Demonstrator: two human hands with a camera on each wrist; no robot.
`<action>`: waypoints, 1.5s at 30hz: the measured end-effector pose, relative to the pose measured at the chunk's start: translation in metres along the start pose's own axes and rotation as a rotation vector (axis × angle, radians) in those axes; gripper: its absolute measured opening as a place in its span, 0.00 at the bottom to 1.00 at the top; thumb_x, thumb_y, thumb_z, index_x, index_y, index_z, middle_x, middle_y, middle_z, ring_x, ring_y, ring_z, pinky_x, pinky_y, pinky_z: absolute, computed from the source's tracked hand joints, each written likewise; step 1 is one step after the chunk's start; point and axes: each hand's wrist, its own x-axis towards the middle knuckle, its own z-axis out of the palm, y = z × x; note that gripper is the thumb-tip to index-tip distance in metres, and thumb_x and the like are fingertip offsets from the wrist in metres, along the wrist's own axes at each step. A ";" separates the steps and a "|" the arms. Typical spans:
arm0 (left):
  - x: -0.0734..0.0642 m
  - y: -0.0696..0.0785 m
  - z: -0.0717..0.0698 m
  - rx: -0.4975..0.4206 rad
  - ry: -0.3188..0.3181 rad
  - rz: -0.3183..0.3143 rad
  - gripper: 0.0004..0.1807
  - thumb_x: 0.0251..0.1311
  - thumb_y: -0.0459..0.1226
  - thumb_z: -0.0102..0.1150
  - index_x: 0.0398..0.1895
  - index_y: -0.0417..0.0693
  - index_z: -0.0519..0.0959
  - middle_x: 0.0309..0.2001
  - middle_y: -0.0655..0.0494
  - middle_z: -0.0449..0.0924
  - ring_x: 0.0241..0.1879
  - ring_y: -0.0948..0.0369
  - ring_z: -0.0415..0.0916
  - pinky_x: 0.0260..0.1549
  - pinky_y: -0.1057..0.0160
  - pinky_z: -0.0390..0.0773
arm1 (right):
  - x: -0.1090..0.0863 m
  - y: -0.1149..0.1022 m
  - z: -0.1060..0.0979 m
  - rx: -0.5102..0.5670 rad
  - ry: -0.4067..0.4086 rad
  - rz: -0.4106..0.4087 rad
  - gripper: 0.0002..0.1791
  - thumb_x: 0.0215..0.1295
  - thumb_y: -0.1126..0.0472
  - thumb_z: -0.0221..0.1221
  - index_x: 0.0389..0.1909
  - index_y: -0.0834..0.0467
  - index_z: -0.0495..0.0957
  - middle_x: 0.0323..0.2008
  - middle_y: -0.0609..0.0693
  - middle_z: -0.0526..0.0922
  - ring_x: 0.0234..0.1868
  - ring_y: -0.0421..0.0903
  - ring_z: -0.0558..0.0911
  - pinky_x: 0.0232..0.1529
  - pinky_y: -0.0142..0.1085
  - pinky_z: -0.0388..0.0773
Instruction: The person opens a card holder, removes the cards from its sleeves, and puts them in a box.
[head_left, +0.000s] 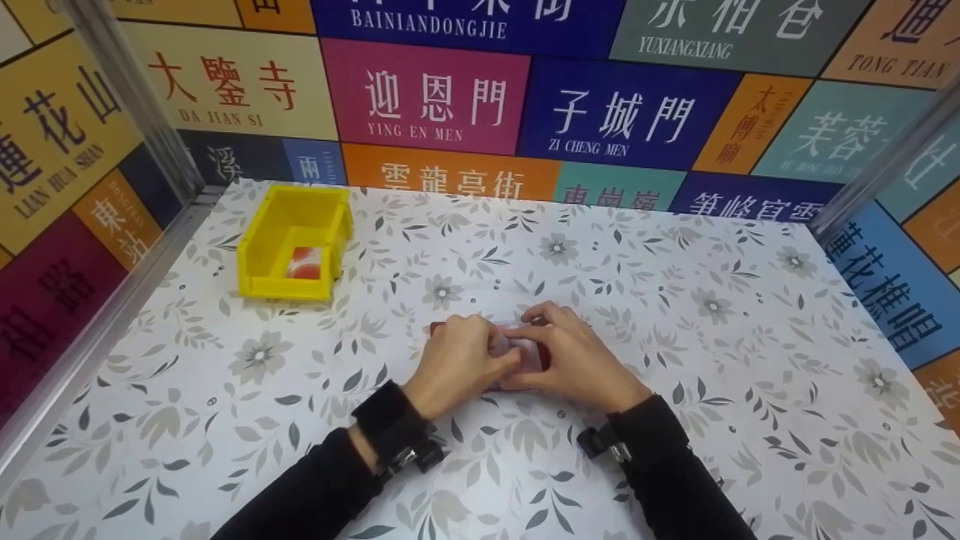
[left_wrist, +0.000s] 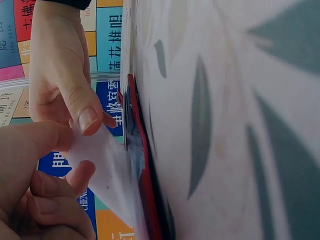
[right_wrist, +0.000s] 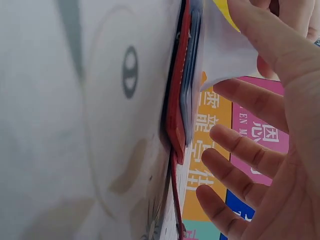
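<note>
A red-covered card holder (right_wrist: 176, 122) with clear plastic sleeves lies on the table, mostly covered by the hands in the head view. One translucent sleeve (left_wrist: 102, 175) stands up from it. My left hand (head_left: 463, 356) has curled fingers and pinches this sleeve near its raised edge. On the other side, my right hand (head_left: 574, 356) reaches around the sleeve, thumb and index finger apart and touching its edges. In the right wrist view, the other right-hand fingers (right_wrist: 245, 150) are spread and hold nothing.
A yellow bin (head_left: 285, 288) stands at the table's back left, with a red and white card (head_left: 305, 264) inside. A red cord (right_wrist: 176, 195) trails from the card holder. Colourful sign-covered panels border the flower-patterned table (head_left: 645, 300).
</note>
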 end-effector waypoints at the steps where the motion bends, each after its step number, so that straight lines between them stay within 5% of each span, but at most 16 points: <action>1: 0.000 0.000 -0.001 -0.009 -0.011 -0.005 0.23 0.60 0.47 0.69 0.09 0.58 0.72 0.10 0.71 0.66 0.15 0.68 0.69 0.21 0.64 0.68 | 0.000 0.000 0.000 0.003 -0.005 0.004 0.40 0.51 0.37 0.80 0.65 0.47 0.85 0.62 0.54 0.80 0.65 0.53 0.77 0.70 0.53 0.72; 13: 0.003 -0.004 -0.011 -0.009 -0.010 -0.055 0.26 0.59 0.42 0.73 0.10 0.56 0.66 0.12 0.68 0.58 0.16 0.66 0.61 0.18 0.64 0.60 | -0.002 0.005 -0.004 0.006 -0.091 0.162 0.47 0.51 0.37 0.80 0.70 0.53 0.80 0.60 0.49 0.79 0.61 0.50 0.74 0.66 0.49 0.72; 35: 0.009 -0.018 -0.038 -0.007 -0.078 -0.207 0.26 0.57 0.41 0.76 0.10 0.56 0.69 0.12 0.64 0.69 0.16 0.64 0.68 0.19 0.65 0.65 | -0.001 0.005 -0.011 -0.028 -0.105 0.197 0.40 0.55 0.40 0.80 0.66 0.54 0.84 0.52 0.49 0.82 0.46 0.46 0.77 0.50 0.42 0.74; 45: 0.009 -0.024 -0.043 0.028 -0.102 -0.194 0.24 0.53 0.37 0.72 0.09 0.55 0.67 0.11 0.64 0.63 0.15 0.62 0.68 0.17 0.64 0.64 | -0.002 0.007 -0.010 -0.069 -0.094 0.186 0.40 0.55 0.42 0.80 0.67 0.55 0.83 0.56 0.52 0.82 0.51 0.49 0.78 0.55 0.46 0.77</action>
